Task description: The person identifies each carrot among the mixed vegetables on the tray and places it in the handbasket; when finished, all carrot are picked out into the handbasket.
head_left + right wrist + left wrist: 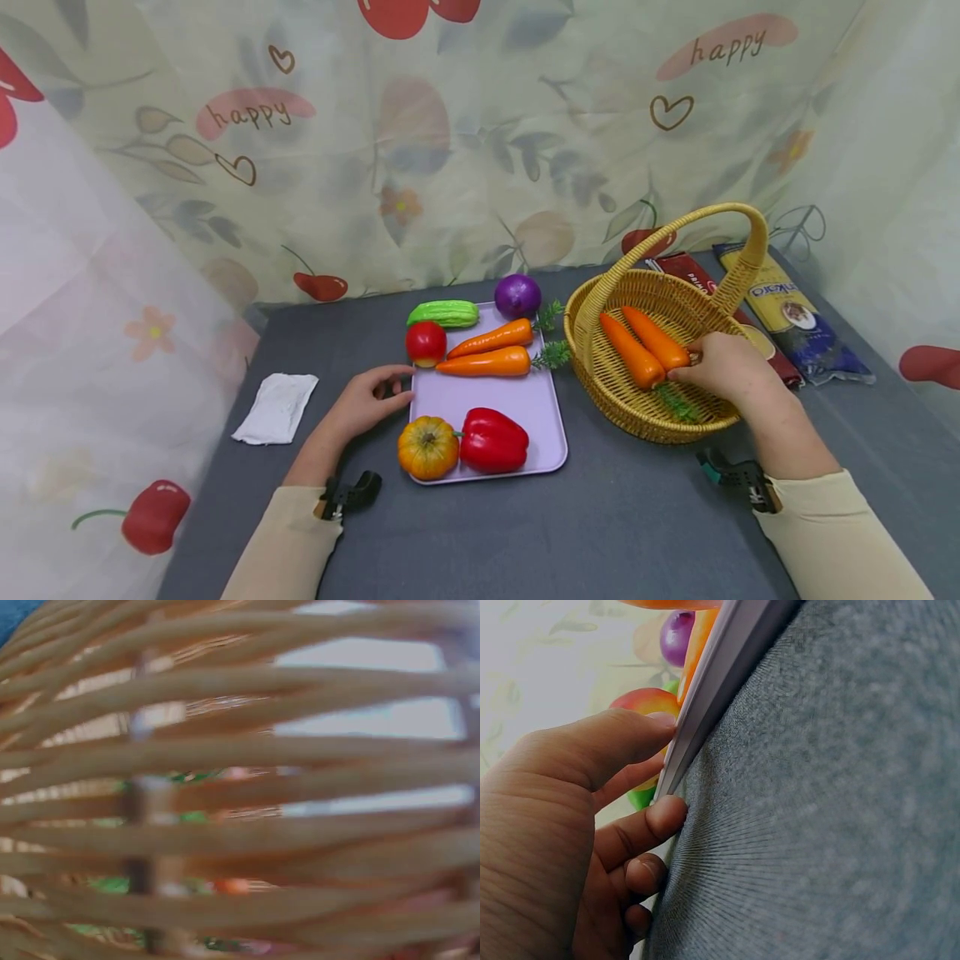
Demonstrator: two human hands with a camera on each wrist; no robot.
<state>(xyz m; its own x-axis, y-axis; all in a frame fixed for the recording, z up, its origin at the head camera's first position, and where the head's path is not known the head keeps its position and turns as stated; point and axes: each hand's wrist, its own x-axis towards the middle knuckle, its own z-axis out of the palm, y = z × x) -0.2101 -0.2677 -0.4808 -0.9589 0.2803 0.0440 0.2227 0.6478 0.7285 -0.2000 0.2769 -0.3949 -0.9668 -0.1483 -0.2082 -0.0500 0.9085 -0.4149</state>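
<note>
My right hand reaches into the wicker basket and pinches the stem end of a carrot between thumb and fingers. Beside it in the basket lies another carrot with green leaves. In the right wrist view, the basket weave fills the picture and hides the hand. At the left side of the lilac tray, my left hand touches the rim; the left wrist view shows the thumb against the tray edge and other fingertips near the cloth.
On the tray sit two carrots, a red round fruit, a green cucumber-like vegetable, a purple round vegetable, a small pumpkin and a red bell pepper. Packets lie behind the basket; a white tissue pack lies left.
</note>
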